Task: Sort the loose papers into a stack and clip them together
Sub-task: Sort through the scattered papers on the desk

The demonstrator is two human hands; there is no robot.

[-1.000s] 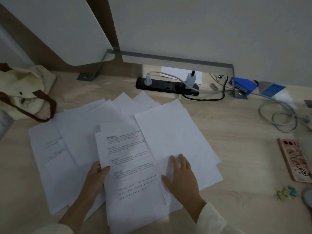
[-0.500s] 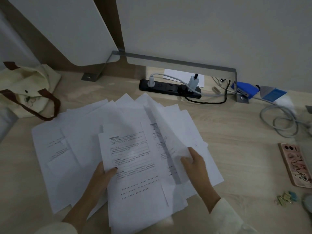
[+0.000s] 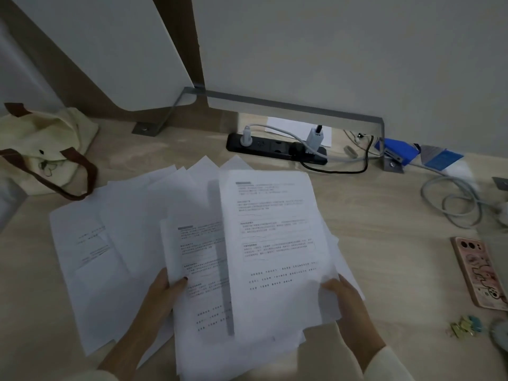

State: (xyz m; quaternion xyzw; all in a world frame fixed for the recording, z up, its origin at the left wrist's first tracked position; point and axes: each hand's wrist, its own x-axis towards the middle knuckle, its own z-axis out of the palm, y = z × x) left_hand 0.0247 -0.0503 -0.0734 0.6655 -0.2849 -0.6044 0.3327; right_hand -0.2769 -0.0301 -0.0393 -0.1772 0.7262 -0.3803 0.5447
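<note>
Okay, loose papers (image 3: 123,215) are fanned out on the counter (image 3: 384,215), on the near side of the power strip (image 3: 275,151), not yet squared up. Grip of the left hand (image 3: 165,294) is clamped on the left edge of a printed sheet (image 3: 198,259), thumb on top, fingers underneath. Grip of the right hand (image 3: 347,302) is clamped on the lower right edge of a second printed sheet (image 3: 275,243), which is raised and overlaps the first. How many sheets sit in that pinch, can't tell. Small pastel binder clips (image 3: 464,327) lie well right of the power strip and much nearer the person, untouched.

Handling, my read: paper is light, thin and floppy. It slides easily sheet over sheet and over smooth wood, creases if pinched hard, and droops if held by one corner. Best taken at opposite side edges with both hands, then stood on the bottom edge and tapped to align. Flat sheets are hard to lift off the surface, so slide them into overlap first. Clip goes on a top corner once the edges are flush.

Surface is pale wood-grain, flat, in dim light. A phone (image 3: 479,270) in a pink patterned case lies right of the power strip and nearer. A grey cable (image 3: 450,204) is coiled to its right, and a cream tote bag (image 3: 41,149) with brown handles sits well to its left. Behind the power strip are a metal bracket (image 3: 302,108) and a plain grey wall (image 3: 330,50).
</note>
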